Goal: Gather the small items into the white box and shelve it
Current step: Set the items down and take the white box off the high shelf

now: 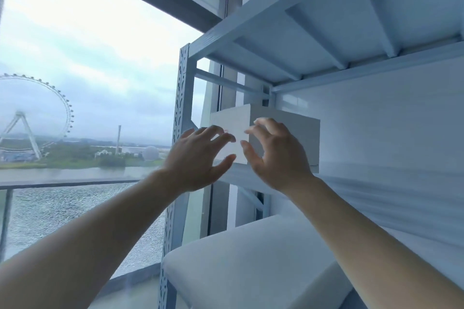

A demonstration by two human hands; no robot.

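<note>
The white box (288, 133) stands on a high shelf board (376, 183) of the pale blue metal rack, near the board's left end. It is closed and its contents are hidden. My left hand (198, 158) is raised in front of the box's left face, fingers spread and curled, holding nothing. My right hand (276, 158) hovers in front of the box's near corner, fingers also apart. Whether either hand's fingertips touch the box I cannot tell.
The rack's perforated upright (179, 113) stands just left of my left hand. Another shelf (326, 32) lies overhead, and a lower white shelf (251, 258) below. A large window (75, 83) fills the left side. A white wall backs the rack.
</note>
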